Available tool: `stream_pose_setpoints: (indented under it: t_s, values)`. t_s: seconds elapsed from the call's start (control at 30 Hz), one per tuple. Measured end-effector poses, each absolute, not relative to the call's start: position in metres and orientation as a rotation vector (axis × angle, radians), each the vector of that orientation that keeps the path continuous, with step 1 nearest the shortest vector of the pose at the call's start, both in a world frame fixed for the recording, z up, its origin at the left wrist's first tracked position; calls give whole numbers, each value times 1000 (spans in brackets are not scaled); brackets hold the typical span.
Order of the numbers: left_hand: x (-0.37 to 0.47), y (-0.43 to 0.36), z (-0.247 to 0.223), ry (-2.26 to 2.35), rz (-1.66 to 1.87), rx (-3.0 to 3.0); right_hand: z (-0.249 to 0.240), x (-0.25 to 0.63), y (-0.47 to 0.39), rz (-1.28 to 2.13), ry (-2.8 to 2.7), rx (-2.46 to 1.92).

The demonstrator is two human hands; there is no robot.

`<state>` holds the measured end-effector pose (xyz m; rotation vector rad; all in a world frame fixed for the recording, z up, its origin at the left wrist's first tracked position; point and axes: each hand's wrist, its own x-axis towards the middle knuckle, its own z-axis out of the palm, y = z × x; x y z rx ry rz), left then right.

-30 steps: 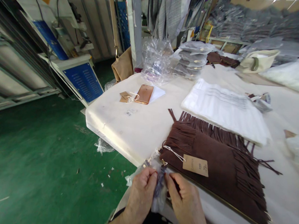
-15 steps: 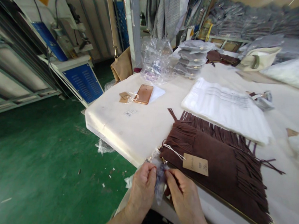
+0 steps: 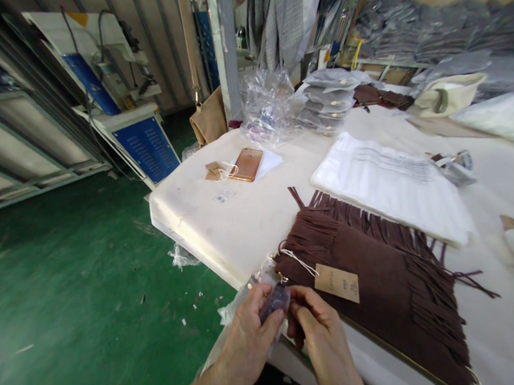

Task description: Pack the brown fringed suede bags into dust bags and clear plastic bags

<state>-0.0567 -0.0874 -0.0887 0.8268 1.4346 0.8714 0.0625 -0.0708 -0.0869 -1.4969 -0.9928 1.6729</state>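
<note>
A dark brown fringed bag (image 3: 375, 265) lies at the table's front edge, a cardboard price tag (image 3: 337, 282) tied to it with white string. At the bag's left end is a metal clasp, and below it a strap end wrapped in clear plastic (image 3: 277, 302). My left hand (image 3: 249, 333) grips this wrapped strap between thumb and fingers. Close beside it on the right, my right hand (image 3: 317, 331) has its fingers curled in at the wrap's edge; what its fingertips pinch is hidden.
On the white table (image 3: 186, 193) lie a phone (image 3: 247, 165), a small tag (image 3: 213, 170) and a stack of white plastic bags (image 3: 385, 184). Further back are crumpled plastic (image 3: 267, 105) and wrapped grey packs (image 3: 327, 98). A tan bag (image 3: 210, 116) hangs by the post.
My left thumb and fingers have moved onto the plastic-wrapped strap, which now sits higher and bunched between the hands. The right hand's fingers have curled in more. The view has shifted slightly.
</note>
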Motion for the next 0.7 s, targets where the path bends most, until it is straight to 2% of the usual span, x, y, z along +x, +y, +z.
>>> stream_pose_setpoints:
  t_s: [0.17,0.43,0.7]
  values:
    - [-54,-84,-93,1520,845,977,-83,64,-68,1717,-938,-1437]
    - [-53,-71,-70,1275,905,532,-86,60,-68,1672,-959,-1406]
    - [-52,-61,-70,1327,870,551,-93,63,-69,1571,-1164,-1407]
